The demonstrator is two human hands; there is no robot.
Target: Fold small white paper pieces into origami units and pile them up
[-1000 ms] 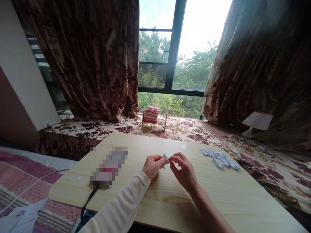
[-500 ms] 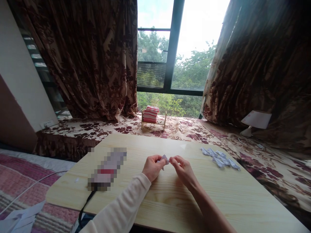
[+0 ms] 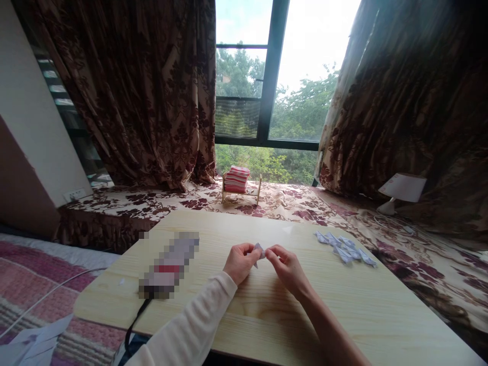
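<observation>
A small piece of folded white paper (image 3: 258, 249) is held above the middle of the table. My left hand (image 3: 238, 263) pinches it from the left between thumb and fingers. From the other side, my right hand (image 3: 286, 268) has its thumb and fingertips closed on the paper's right tip. The fingers hide part of the paper, so its full shape does not show. To the right lies a group of pointed folded paper pieces (image 3: 346, 248), several of them close together or overlapping.
The pale wooden table (image 3: 244, 325) has rounded corners. On its left lies a blurred-out object (image 3: 168, 269) with a black strap (image 3: 133, 325). A paper scrap (image 3: 121, 281) is near the left edge. Loose paper sheets (image 3: 36, 340) rest on the bed. Beyond stands a white lamp (image 3: 403, 187).
Both hands stay almost in place on the folded paper. The right fingertips have shifted very slightly left, closer to the left hand.
</observation>
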